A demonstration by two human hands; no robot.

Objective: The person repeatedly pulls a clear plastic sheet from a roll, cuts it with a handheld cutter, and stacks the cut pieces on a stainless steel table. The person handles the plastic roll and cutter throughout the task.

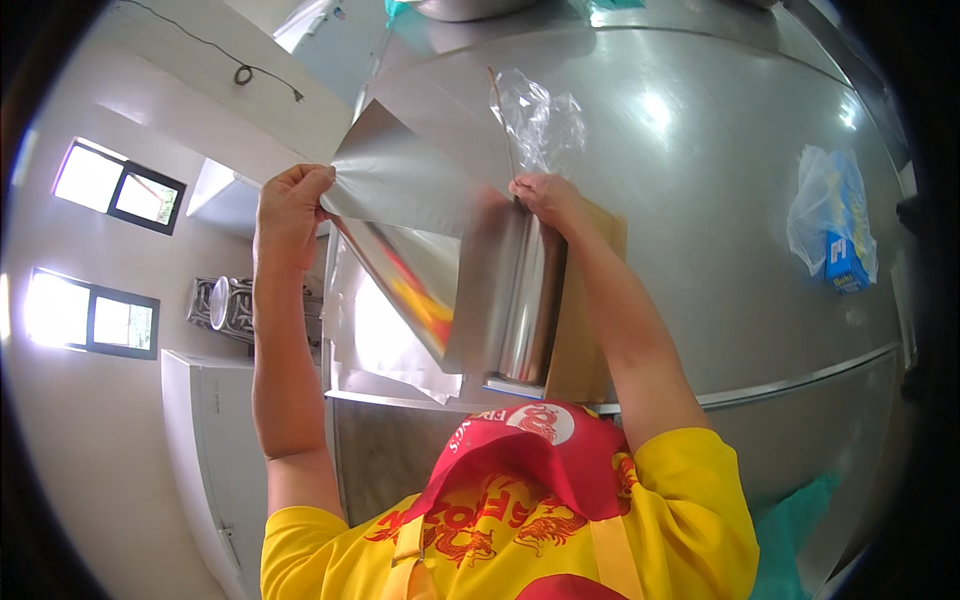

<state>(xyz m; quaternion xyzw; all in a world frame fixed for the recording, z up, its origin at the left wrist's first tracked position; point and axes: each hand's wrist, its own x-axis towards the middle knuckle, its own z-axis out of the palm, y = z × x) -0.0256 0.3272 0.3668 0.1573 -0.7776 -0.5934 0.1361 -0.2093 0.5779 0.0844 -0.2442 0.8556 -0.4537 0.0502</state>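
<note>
My left hand (pixel 297 200) pinches one edge of a sheet of aluminium foil (pixel 400 170), lifted up and pulled out to the left. The sheet runs from a foil roll (pixel 528 310), which lies in a long open cardboard box (pixel 590 310) near the table's front edge. At the roll's far end my right hand (pixel 550 200) is closed, its fingers on the foil there; the exact grip is partly hidden. A thin brown strip (pixel 502 110) sticks out beyond those fingers. Beside it lies crumpled clear plastic (pixel 545 125).
Everything rests on a shiny steel table (pixel 700 230). Pale sheets (pixel 385 330) lie under the raised foil. To the right is a blue box (pixel 845 262) partly inside a thin plastic bag (pixel 815 205). A metal bowl (pixel 470 8) stands at the far edge. Left of me is a white cabinet (pixel 200 430).
</note>
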